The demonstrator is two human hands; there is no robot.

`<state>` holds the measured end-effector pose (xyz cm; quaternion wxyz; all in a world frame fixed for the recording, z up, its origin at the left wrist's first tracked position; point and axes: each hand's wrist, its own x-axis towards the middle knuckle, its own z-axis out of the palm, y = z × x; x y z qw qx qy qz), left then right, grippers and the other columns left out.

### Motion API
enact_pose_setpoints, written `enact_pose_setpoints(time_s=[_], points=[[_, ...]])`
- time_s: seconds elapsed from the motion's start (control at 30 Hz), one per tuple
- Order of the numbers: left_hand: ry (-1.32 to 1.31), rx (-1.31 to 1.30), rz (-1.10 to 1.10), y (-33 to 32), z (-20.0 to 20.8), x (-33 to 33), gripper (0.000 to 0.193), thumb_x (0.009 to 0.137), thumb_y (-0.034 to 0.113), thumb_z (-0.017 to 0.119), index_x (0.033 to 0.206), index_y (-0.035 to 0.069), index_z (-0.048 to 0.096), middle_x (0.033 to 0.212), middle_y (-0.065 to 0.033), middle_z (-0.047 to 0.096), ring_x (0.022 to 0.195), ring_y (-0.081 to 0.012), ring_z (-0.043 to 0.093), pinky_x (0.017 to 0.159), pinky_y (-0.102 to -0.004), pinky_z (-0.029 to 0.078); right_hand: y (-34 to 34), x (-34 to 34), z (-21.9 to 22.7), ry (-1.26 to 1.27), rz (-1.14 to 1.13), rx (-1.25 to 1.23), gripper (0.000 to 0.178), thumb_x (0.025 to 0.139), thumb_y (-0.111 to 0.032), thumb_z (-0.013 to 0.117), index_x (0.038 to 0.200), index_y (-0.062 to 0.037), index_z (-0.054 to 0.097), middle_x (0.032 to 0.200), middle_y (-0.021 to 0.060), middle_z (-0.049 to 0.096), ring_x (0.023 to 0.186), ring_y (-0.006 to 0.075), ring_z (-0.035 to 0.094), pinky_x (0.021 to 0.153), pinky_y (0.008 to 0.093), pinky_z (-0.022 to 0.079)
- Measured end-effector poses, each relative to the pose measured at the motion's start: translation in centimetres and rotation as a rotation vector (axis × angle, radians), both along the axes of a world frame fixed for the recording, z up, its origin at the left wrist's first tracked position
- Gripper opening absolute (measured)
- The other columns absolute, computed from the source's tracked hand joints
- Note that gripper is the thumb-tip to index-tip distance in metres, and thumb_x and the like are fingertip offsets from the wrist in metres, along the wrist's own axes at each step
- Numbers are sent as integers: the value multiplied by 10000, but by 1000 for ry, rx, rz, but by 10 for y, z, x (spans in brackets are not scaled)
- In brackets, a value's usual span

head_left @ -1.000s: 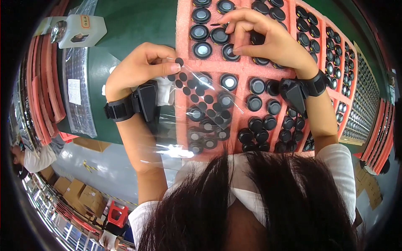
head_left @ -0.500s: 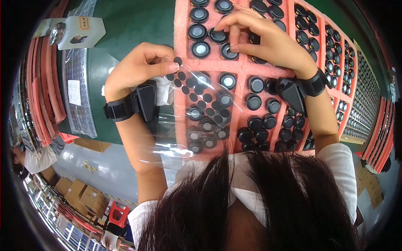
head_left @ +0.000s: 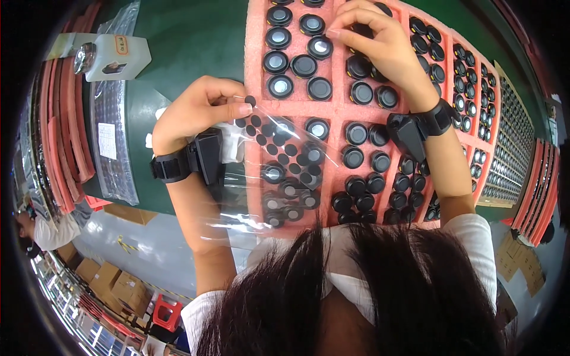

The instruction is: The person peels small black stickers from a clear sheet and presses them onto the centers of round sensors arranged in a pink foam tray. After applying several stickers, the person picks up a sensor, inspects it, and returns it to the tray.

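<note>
My left hand [head_left: 199,110] pinches the corner of a clear plastic sheet [head_left: 237,204] between thumb and forefinger. Rows of black round stickers [head_left: 274,149] sit on that sheet, which overlaps the left side of a pink foam tray [head_left: 303,109]. Black round parts, several with pale centres, fill the tray's compartments. My right hand [head_left: 377,44] hovers over the far part of the tray, thumb and forefinger drawn together close to a black round part [head_left: 320,47]. Whatever may be between those fingertips is too small to make out.
A translucent plastic bottle [head_left: 122,57] stands on the green table [head_left: 184,35] at far left. Stacked pink foam sheets [head_left: 59,124] lie along the left edge. Cardboard boxes [head_left: 129,292] and a red stool [head_left: 167,312] are on the floor, with another person [head_left: 56,231] beyond.
My right hand has lifted away from a nearer round part and moved slightly farther up the tray. My left hand still pinches the sheet; the whole view has shifted a little.
</note>
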<state>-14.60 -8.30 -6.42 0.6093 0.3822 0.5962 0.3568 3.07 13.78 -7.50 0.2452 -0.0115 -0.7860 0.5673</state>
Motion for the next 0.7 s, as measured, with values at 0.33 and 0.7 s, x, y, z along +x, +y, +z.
enact_pose_setpoints(time_s=[0.33,0.7], points=[[26,8,-16,4,2,1,177,791,145,636,819,-22,585,627,69,456,571,-7,379,489,-182,307,8,-8,-24,348,121,100,80,702,-52,682,725,-4,622,811,45,534,821,157,512,745,262,397],[8,-39,-2,3,7,2,191,785,159,646,846,-16,602,653,53,512,588,-9,419,510,-175,342,-2,3,4,-197,-67,142,78,685,-46,689,718,-11,628,808,46,542,814,163,513,743,268,398]])
